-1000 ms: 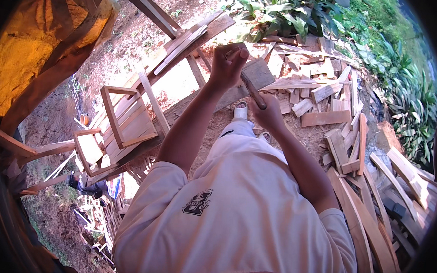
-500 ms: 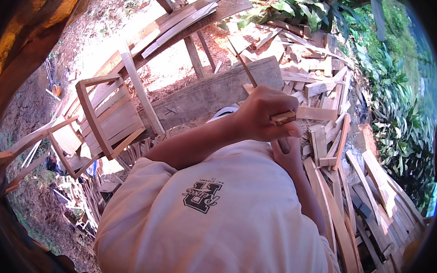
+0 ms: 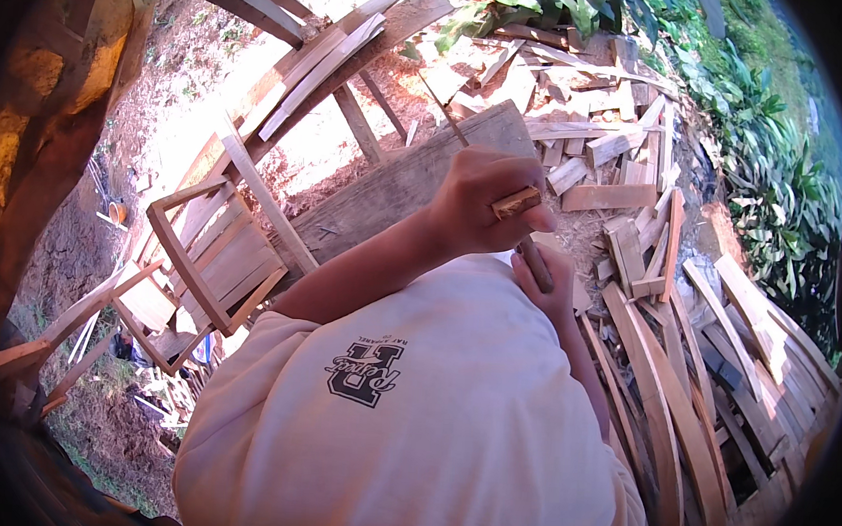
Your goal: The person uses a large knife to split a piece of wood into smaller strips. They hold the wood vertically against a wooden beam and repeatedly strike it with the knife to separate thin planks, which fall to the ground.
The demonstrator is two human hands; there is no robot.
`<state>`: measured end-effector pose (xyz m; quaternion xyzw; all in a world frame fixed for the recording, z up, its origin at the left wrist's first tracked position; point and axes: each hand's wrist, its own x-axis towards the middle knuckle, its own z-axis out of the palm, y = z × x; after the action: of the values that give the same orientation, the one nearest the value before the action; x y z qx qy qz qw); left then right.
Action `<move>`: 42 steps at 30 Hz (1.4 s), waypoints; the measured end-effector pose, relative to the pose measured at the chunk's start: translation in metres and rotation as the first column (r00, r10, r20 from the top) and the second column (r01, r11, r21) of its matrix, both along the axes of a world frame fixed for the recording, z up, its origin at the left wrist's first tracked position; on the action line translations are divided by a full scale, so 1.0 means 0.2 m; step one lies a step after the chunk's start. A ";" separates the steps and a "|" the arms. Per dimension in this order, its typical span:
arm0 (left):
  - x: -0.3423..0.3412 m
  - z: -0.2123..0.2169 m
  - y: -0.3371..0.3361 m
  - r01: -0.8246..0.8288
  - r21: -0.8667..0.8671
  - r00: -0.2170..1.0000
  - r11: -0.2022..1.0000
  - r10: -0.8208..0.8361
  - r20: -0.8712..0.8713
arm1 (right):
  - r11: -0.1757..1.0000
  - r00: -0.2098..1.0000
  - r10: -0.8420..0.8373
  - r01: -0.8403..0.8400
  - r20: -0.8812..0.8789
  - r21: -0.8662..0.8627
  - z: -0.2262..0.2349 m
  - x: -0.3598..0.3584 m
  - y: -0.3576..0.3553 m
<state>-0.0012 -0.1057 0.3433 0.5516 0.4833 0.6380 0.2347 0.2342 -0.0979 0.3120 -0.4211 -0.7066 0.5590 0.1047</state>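
Left hand (image 3: pixel 486 204) is clenched around a short wood block (image 3: pixel 516 203) poking out past its fingers, right hand (image 3: pixel 546 284) just below grips a dark tool handle (image 3: pixel 535 263), both close over the grey plank (image 3: pixel 401 191), probably for control.

An outdoor woodworking yard is shown. Beyond the fingers (image 3: pixel 501 186), a rough grey plank (image 3: pixel 396 190) is laid across bare reddish earth (image 3: pixel 190 127), and offcuts of sawn timber (image 3: pixel 598 148) are scattered over the ground. To the right of the fingers, long curved slats (image 3: pixel 661 399) are stacked side by side. To their left, an unfinished wooden chair frame (image 3: pixel 216 262) is seen. Green leafy plants (image 3: pixel 777 186) are found along the far edge.
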 end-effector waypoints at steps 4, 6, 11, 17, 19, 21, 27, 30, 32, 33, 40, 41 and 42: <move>0.06 0.02 0.00 -0.053 0.056 0.998 0.997 0.050 0.046 | 0.976 0.986 -0.164 0.164 0.012 -0.141 0.29 0.08 -0.02; 0.08 0.00 -0.01 -0.068 0.062 0.994 0.996 0.063 0.087 | 0.976 0.983 -0.180 0.174 -0.039 -0.131 0.44 0.15 0.01; 0.05 0.01 -0.04 -0.057 0.060 0.981 0.997 0.045 0.189 | 0.997 0.994 -0.081 0.079 -0.073 -0.022 0.50 0.31 -0.02; 0.08 0.01 -0.08 0.008 0.030 0.982 1.000 -0.013 0.187 | 0.993 1.000 0.002 -0.002 -0.002 -0.118 0.57 0.41 -0.07; 0.09 0.01 -0.07 0.010 0.021 0.979 1.000 -0.014 0.204 | 0.984 0.997 0.022 -0.009 0.069 -0.176 0.64 0.41 -0.06; 0.12 0.02 -0.07 0.002 0.013 0.984 1.000 -0.004 0.180 | 0.980 0.996 0.040 -0.024 0.081 -0.197 0.66 0.40 -0.05; 0.25 0.04 -0.16 0.268 0.038 0.963 0.963 -0.268 0.002 | 0.958 0.988 0.047 -0.004 0.144 -0.287 0.65 0.31 -0.05; 0.39 0.05 -0.19 0.359 0.078 0.933 0.930 -0.354 -0.071 | 0.961 0.981 0.059 -0.006 0.184 -0.277 0.57 0.29 -0.06; 0.40 0.05 -0.18 0.349 0.083 0.937 0.934 -0.345 -0.062 | 0.961 0.976 0.062 -0.002 0.208 -0.278 0.54 0.28 -0.06; 0.39 0.07 -0.16 0.344 0.081 0.939 0.936 -0.341 -0.049 | 0.957 0.975 0.055 0.010 0.216 -0.291 0.55 0.27 -0.06; 0.38 0.07 -0.17 0.370 0.060 0.929 0.927 -0.368 -0.040 | 0.961 0.984 0.018 0.031 0.175 -0.275 0.49 0.22 -0.08; 0.38 0.08 -0.18 0.360 0.061 0.933 0.931 -0.359 -0.034 | 0.958 0.986 0.023 0.026 0.165 -0.285 0.49 0.21 -0.08; 0.38 0.08 -0.18 0.353 0.064 0.935 0.933 -0.352 -0.028 | 0.956 0.988 0.024 0.023 0.154 -0.293 0.49 0.21 -0.09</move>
<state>0.0750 -0.1409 0.3600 0.6421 0.3565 0.5971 0.3226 0.2757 -0.1164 0.4102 -0.4743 -0.6219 0.6230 -0.0147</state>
